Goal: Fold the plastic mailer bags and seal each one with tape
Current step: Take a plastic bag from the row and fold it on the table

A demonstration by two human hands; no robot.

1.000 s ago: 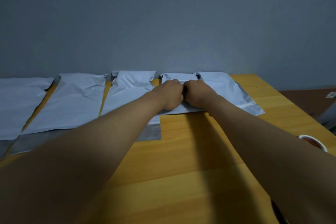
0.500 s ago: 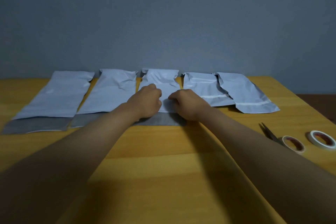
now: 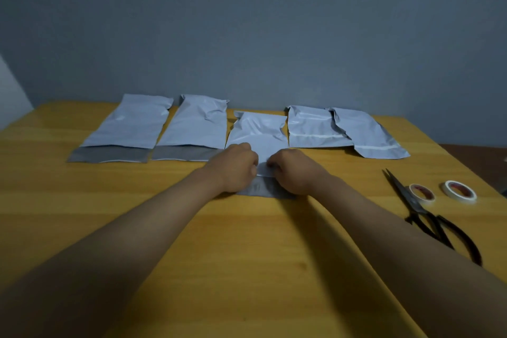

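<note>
— While we lean over the wooden table [image 3: 247, 269], what do we have under our hands?

— The middle mailer bag [image 3: 259, 132], the third of five in the row. Our left hand [image 3: 237, 166] and right hand [image 3: 295, 170] sit side by side on its near end, knuckles up, fingers curled under. Both seem to pinch the white edge that shows in the narrow gap between them, just above the grey flap [image 3: 260, 189] that pokes out toward us below our wrists.

— Are we sure of the grip?

— Not fully. The fingertips are hidden beneath the knuckles, so we can only say the fingers are curled tight onto the plastic.

— And the other bags?

— Left of our left hand lie two unfolded bags [image 3: 189, 129], each with its grey flap flat and open toward us; the nearer one's flap runs up against our left hand. Right of our right hand lie two folded bags [image 3: 312, 129], shorter, each with a pale strip across its near end, the outer one overlapping the inner one's corner.

— Where are the tools?

— Well to the right of our right forearm. Black scissors [image 3: 419, 211] lie with blades pointing away from us, and two tape rolls [image 3: 422, 192] sit flat just beyond the blades, the farther roll [image 3: 459, 191] beside the first.
</note>
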